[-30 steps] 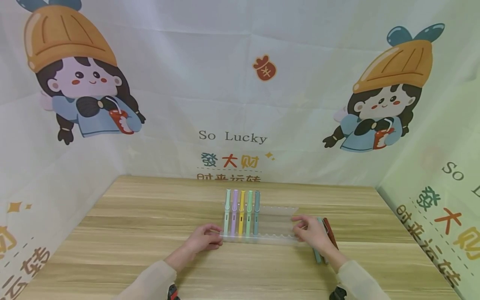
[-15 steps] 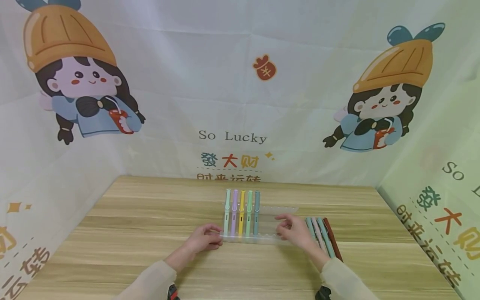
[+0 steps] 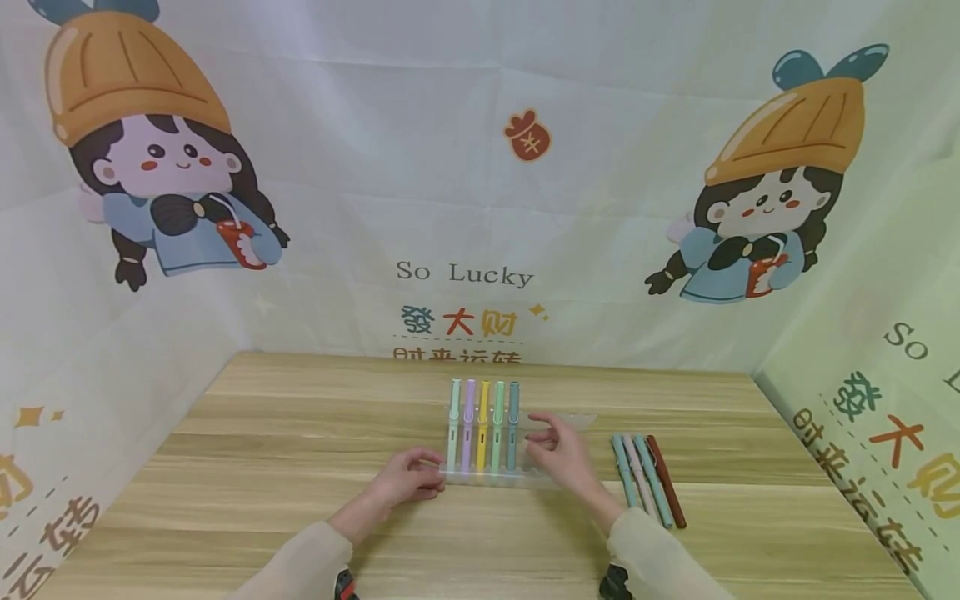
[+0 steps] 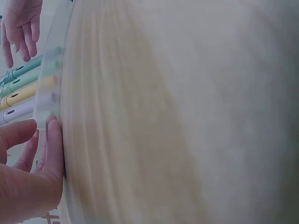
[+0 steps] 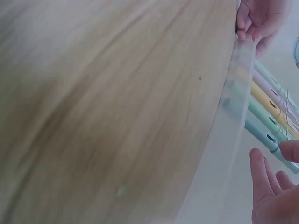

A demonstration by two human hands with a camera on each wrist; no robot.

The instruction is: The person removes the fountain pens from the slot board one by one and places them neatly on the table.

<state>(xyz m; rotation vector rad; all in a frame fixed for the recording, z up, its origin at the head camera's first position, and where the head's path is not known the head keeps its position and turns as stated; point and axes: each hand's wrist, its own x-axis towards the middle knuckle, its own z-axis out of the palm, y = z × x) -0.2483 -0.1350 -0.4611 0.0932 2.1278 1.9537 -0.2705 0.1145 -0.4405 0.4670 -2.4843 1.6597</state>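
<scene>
Clear plastic rack (image 3: 480, 481) with scalloped edges stands toward the far edge of the wood-grain tabletop (image 3: 300, 433), bearing five slim capped pens (image 3: 484, 429). The left hand (image 3: 408, 477) pinches the rack's near left corner; the right hand (image 3: 562, 457), fingers (image 3: 546, 418) apart and holding nothing, is just beside the blue-grey end pen (image 3: 513, 429). Four loose capped pens (image 3: 641, 475) lie toward the tabletop's right edge. A graze by the right hand could unseat the end pen; an uneven left-hand push could skew the rack.
</scene>
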